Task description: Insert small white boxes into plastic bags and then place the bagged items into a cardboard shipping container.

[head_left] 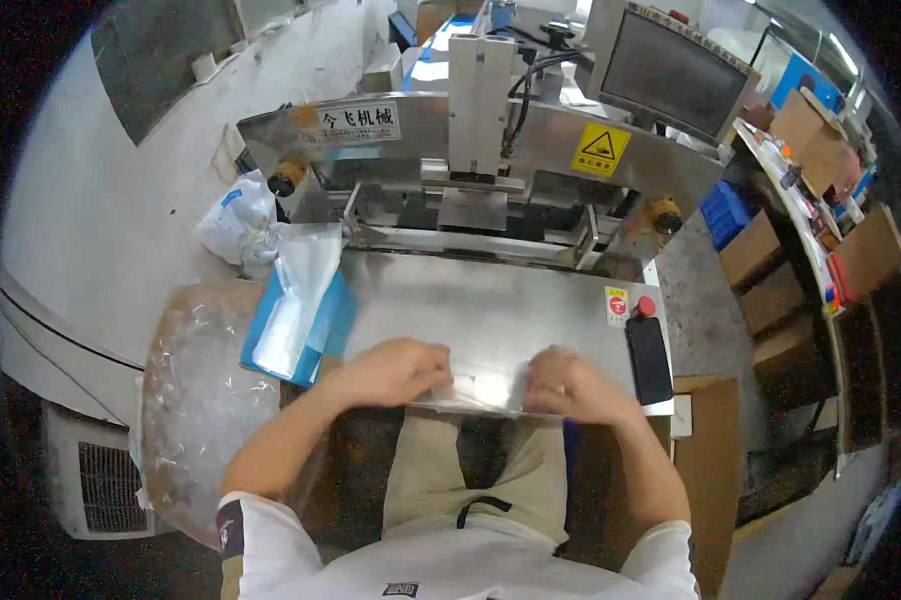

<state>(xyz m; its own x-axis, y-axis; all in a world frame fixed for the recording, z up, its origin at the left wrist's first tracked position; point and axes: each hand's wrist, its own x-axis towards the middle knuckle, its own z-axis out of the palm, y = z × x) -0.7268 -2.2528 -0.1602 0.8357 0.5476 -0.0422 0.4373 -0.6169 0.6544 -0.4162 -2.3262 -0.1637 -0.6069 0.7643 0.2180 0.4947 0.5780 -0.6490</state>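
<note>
View: head, looking down over the worker's own forearms.
Left hand (401, 370): above the near part of the metal tabletop (421, 290); fingers curled inward with knuckles up, turned toward the right hand; at the left side of the clear film, but impossible to tell whether pinching or only touching.
Right hand (571, 388): near the table's front edge, apart from the left hand; fingers bent and blurred, pointing inward; at the film's right side, grip likewise impossible to tell.
Clear film (483, 388): thin, glossy, partly lost in the glare; located between both hands, over the front edge of the tabletop; long axis apparently running left to right, roughly along that edge; ends directed toward the two hands, with outline too faint to trace fully.
Blue box (339, 312): beyond the left forearm, at the tabletop's left edge; topped with pale plastic sheets (306, 285), long axis slanting from upper right to lower left.
Machine (478, 110): upright behind the tabletop, centred before the worker.
Red button (646, 307): on the tabletop's right side, just beyond the phone.
Phone (650, 360): black, flat, long axis pointing away from the worker.
Cardboard box (166, 335): left of the table, full of crumpled clear plastic.
</note>
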